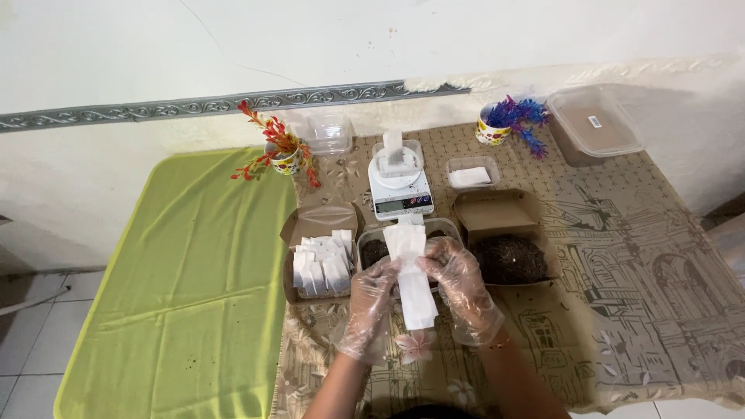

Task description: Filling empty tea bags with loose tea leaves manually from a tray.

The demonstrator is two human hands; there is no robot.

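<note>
Both my hands wear clear plastic gloves and hold a stack of white paper sachets (411,271) between them, above a clear tub of dark dried material (375,250). My left hand (372,299) grips the sachets' left side and my right hand (458,275) grips the right side. A brown cardboard box (299,233) left of my hands holds several upright white sachets (322,262). Another brown box (497,213) to the right holds dark dried material (510,258). A white digital scale (400,190) with a small container on it stands just beyond.
A patterned beige cloth (621,264) covers the table's right part and a green cloth (186,271) its left. Two mugs with artificial plants (283,151) (504,120), a clear empty tub (330,133), a small tub of white sachets (471,174) and a lidded brown-filled container (594,124) stand at the back.
</note>
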